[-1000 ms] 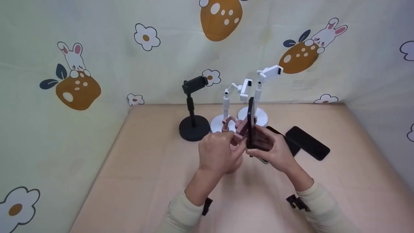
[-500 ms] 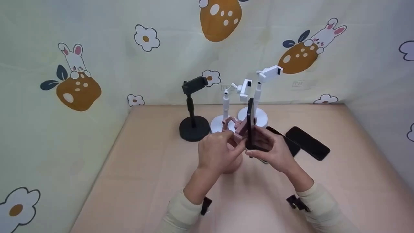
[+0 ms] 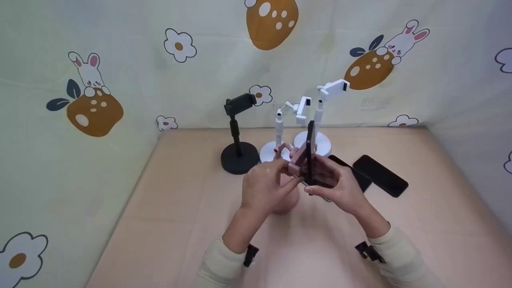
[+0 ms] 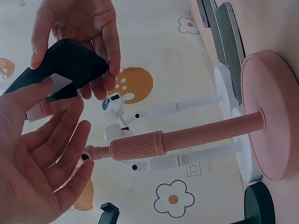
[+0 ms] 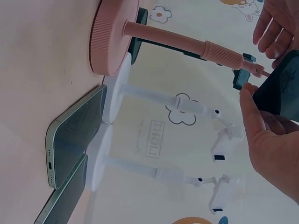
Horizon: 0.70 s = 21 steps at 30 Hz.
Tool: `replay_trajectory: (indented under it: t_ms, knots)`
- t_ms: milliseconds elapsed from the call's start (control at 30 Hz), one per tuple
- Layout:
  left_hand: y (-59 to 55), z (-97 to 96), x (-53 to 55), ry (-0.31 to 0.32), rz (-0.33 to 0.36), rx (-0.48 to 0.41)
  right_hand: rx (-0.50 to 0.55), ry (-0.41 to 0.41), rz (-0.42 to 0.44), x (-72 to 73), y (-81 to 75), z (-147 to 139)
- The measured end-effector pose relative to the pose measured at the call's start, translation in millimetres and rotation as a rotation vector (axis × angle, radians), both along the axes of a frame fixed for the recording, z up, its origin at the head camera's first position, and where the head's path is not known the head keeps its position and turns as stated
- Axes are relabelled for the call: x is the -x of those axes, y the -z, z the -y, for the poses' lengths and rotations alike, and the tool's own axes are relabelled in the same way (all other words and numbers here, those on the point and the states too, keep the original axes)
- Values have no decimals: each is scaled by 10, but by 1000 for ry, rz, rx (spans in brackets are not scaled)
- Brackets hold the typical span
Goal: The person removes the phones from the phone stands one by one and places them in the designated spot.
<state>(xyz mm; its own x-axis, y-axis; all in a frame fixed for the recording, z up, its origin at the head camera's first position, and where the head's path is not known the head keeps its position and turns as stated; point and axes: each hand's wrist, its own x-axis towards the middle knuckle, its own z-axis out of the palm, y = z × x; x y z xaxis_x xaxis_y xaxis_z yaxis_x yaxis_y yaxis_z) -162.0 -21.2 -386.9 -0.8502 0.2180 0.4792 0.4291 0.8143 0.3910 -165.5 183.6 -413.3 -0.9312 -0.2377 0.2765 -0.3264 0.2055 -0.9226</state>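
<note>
A black smartphone (image 3: 310, 152) stands nearly edge-on in the head view, its long side close to upright. My right hand (image 3: 340, 184) holds it by its lower end, thumb below and fingers behind. Against the phone's left side sits the clamp (image 3: 297, 162) of a pink phone stand (image 4: 210, 134). My left hand (image 3: 262, 188) pinches the lower end of this clamp between thumb and index finger, the other fingers loosely spread in the left wrist view. The stand's round pink base (image 5: 112, 42) rests on the table, mostly behind my left hand in the head view.
Behind my hands stand a black phone stand (image 3: 239, 158) and two white ones, the nearer (image 3: 279, 130) and the taller (image 3: 318, 116). Several phones lie on the table at right, one dark phone (image 3: 381, 176) outermost. A patterned cloth wall (image 3: 216, 72) closes off the back.
My left hand has shifted slightly left and its thumb has dropped a little, so more of the pink clamp's lower end shows. The phone and right hand stay nearly still.
</note>
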Motion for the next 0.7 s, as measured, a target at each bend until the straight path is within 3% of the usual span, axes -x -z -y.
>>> replay_trajectory:
  t_ms: [400,533,700]
  knots:
    - [98,87,77,23,-51,-138,6,16,-6,-61,-7,-20]
    - [103,93,107,7,-14,-181,-15,21,-17,-67,-16,-36]
    - [132,101,166,6,84,-250,-50,47,-10,-67,-13,-62]
